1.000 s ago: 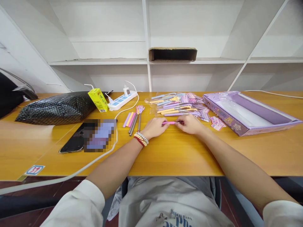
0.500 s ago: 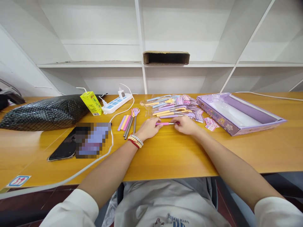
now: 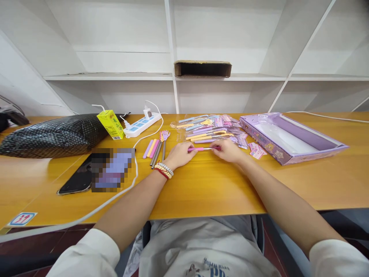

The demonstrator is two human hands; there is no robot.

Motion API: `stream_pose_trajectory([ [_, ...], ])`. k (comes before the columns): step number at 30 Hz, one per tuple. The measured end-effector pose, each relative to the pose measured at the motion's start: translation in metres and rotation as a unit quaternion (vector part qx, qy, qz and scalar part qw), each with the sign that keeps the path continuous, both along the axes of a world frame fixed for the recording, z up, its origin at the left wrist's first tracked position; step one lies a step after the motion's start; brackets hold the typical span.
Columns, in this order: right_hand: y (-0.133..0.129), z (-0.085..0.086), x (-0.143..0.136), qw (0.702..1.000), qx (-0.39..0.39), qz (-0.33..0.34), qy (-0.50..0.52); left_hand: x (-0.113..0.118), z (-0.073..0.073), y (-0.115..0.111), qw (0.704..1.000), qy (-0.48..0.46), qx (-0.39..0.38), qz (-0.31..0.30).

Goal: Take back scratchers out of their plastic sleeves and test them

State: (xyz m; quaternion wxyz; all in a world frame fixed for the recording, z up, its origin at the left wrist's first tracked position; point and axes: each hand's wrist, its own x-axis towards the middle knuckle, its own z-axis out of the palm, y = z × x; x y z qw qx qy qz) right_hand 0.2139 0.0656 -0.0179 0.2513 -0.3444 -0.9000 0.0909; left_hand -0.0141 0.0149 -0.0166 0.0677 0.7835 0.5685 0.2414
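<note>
A pink stick with a metal section point(image 3: 201, 149) lies level between my two hands, just above the wooden table. The fingers of my left hand point(image 3: 181, 154) are closed on its pink left end. My right hand point(image 3: 227, 150) pinches the other end, which its fingers partly hide. Beyond my hands is a pile of wrapped pastel sticks point(image 3: 206, 130). Left of my left hand lie purple, yellow and pink handles point(image 3: 151, 149), beside metal rods topped with small pink and purple hand shapes point(image 3: 165, 135). Pink cards point(image 3: 257, 151) rest right of my right hand.
An open purple box point(image 3: 288, 138) stands at the right. A white power strip point(image 3: 142, 125), a yellow drink carton point(image 3: 110, 125), a black wrapped parcel point(image 3: 54, 136) and phones point(image 3: 79, 177) are at the left. A white cable point(image 3: 115, 196) crosses the table's left side.
My right hand has shifted slightly right, and more of the metal section shows between my hands. The left hand has barely moved and keeps its hold.
</note>
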Motion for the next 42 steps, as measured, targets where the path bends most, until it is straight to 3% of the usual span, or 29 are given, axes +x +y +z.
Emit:
stream_pose_trajectory([
  [14,-0.004,-0.001,-0.004,0.998,-0.059,-0.011,0.017,-0.001,-0.002,0.0,1.0,0.01,-0.005,-0.018],
  [21,-0.009,0.0,-0.005,1.0,-0.018,0.005,0.011,-0.001,-0.001,0.001,1.0,0.019,-0.004,-0.02],
  [42,-0.013,0.007,-0.006,0.999,-0.044,0.008,0.022,-0.003,-0.003,0.003,0.999,0.029,-0.001,-0.038],
])
